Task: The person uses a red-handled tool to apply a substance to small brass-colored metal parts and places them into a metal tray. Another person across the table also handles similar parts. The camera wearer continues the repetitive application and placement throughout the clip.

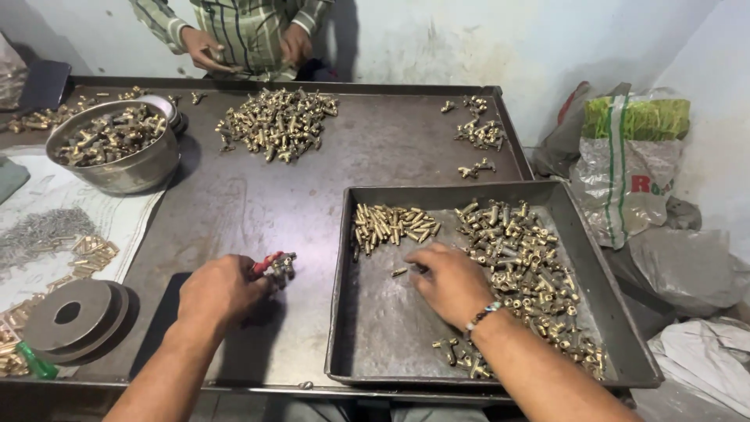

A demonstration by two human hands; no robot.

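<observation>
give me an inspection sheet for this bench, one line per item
surface: dark metal worktable, worn, with raised rim
job's things: square metal tray holding brass fittings and brass pins; small valve part with red handle
clutter: steel bowl of fittings, loose brass pile, grey discs, screws on cloth
grippers: left hand holds the valve part; right hand pinches a piece in the tray
cables: nothing seen
surroundings: plastic sacks at right; another person's hands at far edge
</observation>
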